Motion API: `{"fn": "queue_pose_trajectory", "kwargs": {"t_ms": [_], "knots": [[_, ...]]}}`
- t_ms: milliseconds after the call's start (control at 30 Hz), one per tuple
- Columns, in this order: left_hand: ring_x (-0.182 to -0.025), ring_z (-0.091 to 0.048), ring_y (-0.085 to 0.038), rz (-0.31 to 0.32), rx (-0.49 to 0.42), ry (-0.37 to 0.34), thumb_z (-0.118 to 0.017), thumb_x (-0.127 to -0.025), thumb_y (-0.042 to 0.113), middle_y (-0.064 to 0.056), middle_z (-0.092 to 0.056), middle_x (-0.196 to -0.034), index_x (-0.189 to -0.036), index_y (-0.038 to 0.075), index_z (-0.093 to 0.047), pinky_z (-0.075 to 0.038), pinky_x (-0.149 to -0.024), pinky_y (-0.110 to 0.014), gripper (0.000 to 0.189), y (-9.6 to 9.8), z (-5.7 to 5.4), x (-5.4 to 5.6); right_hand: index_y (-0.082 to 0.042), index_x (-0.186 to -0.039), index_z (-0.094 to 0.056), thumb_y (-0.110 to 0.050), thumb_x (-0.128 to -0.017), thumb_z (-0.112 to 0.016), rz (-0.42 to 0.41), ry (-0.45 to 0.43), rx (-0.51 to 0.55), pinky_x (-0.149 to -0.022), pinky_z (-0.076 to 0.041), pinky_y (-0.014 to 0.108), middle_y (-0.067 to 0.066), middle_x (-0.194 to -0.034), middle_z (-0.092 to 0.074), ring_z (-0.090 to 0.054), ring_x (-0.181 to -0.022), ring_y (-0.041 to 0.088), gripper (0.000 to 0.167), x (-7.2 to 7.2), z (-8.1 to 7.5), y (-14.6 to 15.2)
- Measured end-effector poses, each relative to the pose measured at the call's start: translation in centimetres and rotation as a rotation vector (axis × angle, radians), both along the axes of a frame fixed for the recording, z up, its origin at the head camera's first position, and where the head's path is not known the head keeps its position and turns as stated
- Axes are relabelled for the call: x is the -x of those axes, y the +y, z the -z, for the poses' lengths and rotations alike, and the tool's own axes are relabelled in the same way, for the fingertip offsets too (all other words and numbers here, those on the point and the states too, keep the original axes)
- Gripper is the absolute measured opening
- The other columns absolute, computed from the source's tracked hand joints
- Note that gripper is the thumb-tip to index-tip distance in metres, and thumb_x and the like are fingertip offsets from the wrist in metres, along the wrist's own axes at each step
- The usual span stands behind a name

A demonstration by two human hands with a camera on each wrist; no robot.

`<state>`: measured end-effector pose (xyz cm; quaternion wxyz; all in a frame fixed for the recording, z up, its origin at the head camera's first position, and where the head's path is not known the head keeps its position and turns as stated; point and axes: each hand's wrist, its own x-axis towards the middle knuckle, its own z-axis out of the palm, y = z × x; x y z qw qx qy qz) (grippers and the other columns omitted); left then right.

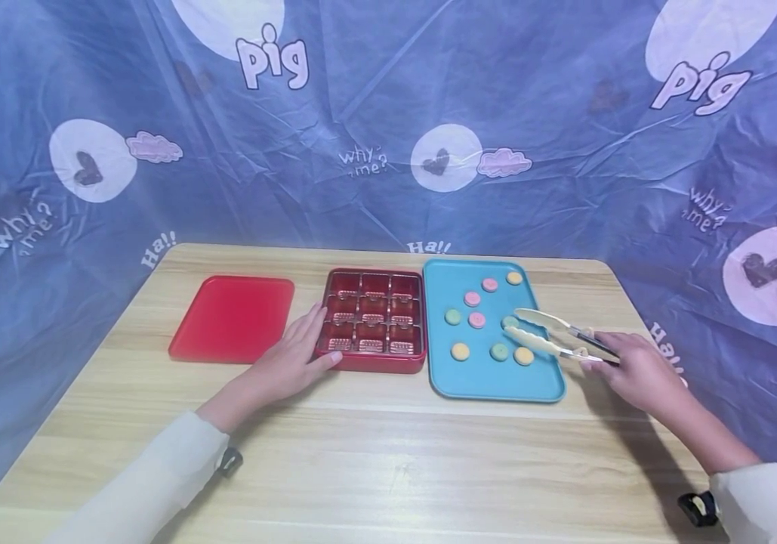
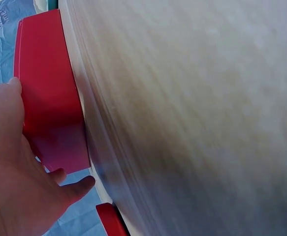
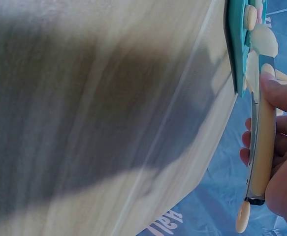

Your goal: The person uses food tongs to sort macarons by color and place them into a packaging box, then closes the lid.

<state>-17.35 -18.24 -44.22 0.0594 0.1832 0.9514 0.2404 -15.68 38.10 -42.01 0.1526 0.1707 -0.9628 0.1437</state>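
Note:
In the head view my left hand point(image 1: 296, 359) rests against the left side of a red box point(image 1: 376, 363) with a nine-part clear insert. Its fingers lie along the wall and the thumb touches the front corner, as the left wrist view also shows. My right hand point(image 1: 636, 370) grips a pair of tongs point(image 1: 532, 341) with cream scalloped tips and metal arms. The spread tips reach over a blue tray point(image 1: 479, 381), on either side of a green macaron point(image 1: 510, 322). Several pink, yellow and green macarons lie scattered on the tray. Every compartment visible in the box is bare.
A flat red lid point(image 1: 242, 321) lies on the wooden table point(image 1: 388, 461), left of the box. The tray stands close against the box's right side. Behind the table hangs a blue printed cloth point(image 1: 361, 98), which also runs down both sides.

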Motion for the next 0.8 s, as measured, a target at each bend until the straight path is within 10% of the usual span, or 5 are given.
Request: {"fn": "queue_pose_trajectory", "kwargs": {"t_ms": [800], "knots": [[-0.157, -0.004, -0.033, 0.010, 0.018, -0.013, -0.038, -0.097, 0.072, -0.003, 0.005, -0.171, -0.163, 0.018, 0.002, -0.023, -0.122, -0.060, 0.095, 0.06, -0.14, -0.03, 0.009, -0.117, -0.069, -0.009, -0.071, -0.088, -0.015, 0.041, -0.026, -0.078, -0.049, 0.061, 0.028, -0.103, -0.072, -0.064, -0.093, 0.048, 0.053, 0.44, -0.36, -0.38]]}}
